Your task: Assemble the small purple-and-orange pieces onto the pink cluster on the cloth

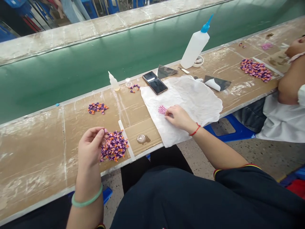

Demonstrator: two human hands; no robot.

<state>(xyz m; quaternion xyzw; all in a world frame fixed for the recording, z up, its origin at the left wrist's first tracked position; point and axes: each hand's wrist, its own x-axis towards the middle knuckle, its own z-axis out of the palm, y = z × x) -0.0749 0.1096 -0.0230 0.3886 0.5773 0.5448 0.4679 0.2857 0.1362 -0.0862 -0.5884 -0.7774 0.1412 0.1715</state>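
Note:
My left hand (90,143) is raised just left of a heap of small purple and orange pieces (114,146), thumb and fingertips pinched on one purple piece. My right hand (178,116) rests on a crumpled white sheet (190,101), fingers curled and pinching at a small cluster of pink pieces (162,109). A narrow white strip (126,140) lies beside the heap, and a small round clear cap (141,138) sits near the bench's front edge.
A smaller purple and orange pile (97,107), a small glue bottle (113,81), a phone (154,82) and a large blue-capped bottle (195,46) stand further back. The green conveyor belt (95,60) runs behind. Another person's arm (289,79) works by another pile (256,69) at right.

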